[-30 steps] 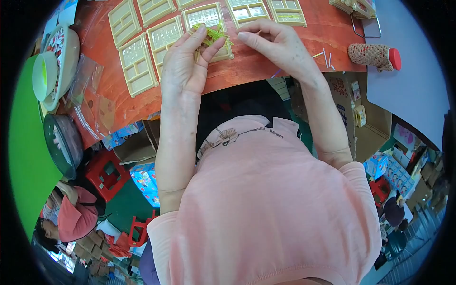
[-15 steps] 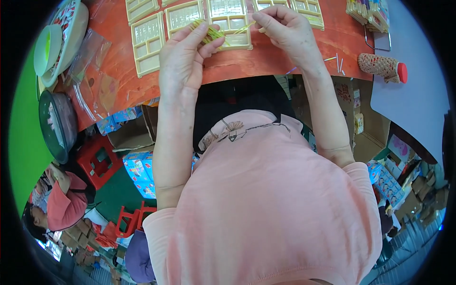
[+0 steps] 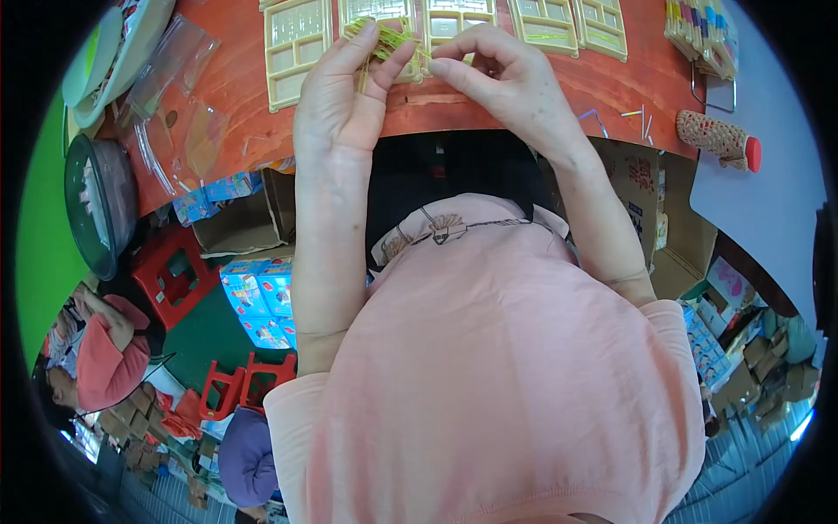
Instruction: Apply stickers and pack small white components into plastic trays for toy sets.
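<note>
Since the earlier frames, both hands have shifted toward the far edge of the worktop [image 3: 227, 96], trays sliding up out of frame. Head view: left hand [image 3: 336, 105] holds a bundle of thin yellow-green sticks [image 3: 390, 41], grip pressed together, thumb and fingers pinching it over a cream compartment tray [image 3: 295, 48]. Right hand [image 3: 502, 79] meets the bundle's end, grip pinched, forefinger and thumb closed on the stick tips. Loose sticks [image 3: 635, 118] lie near the worktop's near edge, right side, beside a woven roll with red cap [image 3: 720, 140].
</note>
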Motion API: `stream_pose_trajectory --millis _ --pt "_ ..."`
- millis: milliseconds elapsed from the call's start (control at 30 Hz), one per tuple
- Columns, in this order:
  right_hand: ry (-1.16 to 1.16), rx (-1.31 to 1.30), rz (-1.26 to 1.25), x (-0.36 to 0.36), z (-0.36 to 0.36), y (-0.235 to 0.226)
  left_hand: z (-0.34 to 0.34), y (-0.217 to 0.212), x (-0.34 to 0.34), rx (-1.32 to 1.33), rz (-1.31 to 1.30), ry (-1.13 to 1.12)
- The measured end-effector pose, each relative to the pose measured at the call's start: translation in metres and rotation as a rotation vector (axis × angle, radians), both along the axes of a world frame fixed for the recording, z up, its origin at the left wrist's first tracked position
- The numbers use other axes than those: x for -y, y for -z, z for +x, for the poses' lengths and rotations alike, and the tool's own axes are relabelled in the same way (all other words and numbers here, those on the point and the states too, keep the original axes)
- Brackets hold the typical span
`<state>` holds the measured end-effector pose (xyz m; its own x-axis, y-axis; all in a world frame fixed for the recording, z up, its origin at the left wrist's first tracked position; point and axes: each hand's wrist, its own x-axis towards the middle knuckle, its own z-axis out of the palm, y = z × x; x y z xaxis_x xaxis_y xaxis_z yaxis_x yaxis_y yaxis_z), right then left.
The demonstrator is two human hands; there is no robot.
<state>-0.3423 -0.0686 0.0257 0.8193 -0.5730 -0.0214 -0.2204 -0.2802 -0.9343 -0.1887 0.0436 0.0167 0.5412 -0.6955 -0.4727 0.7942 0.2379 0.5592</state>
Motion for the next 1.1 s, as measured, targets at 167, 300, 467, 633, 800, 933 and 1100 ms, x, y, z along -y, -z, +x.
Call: stream_pose_trajectory --millis 167,300,467,633,800,933,1100 --pt "0.081 0.072 0.091 -0.011 0.012 0.005 -0.003 -0.004 -0.006 0.04 -0.004 -0.024" --pt "0.077 0.072 -0.031 -0.015 0.02 0.007 0.008 0.003 -0.016 -0.058 -0.062 -0.075" --pt "0.083 0.032 -0.047 -0.011 0.019 0.005 0.053 0.03 -0.042 -0.045 -0.038 -0.175" --pt "-0.042 -0.105 -0.395 -0.014 0.029 0.016 0.056 0.026 -0.051 -0.04 -0.002 -0.272" --pt "-0.04 -0.046 -0.347 -0.032 0.042 -0.008 0.031 0.005 -0.047 -0.096 -0.032 -0.242" --pt "-0.098 -0.01 -0.071 -0.042 0.055 -0.011 0.024 0.003 -0.049 -0.148 -0.126 -0.2" --pt "-0.1 -0.078 -0.011 -0.042 0.057 -0.007 0.026 0.005 -0.054 -0.146 -0.104 -0.234"
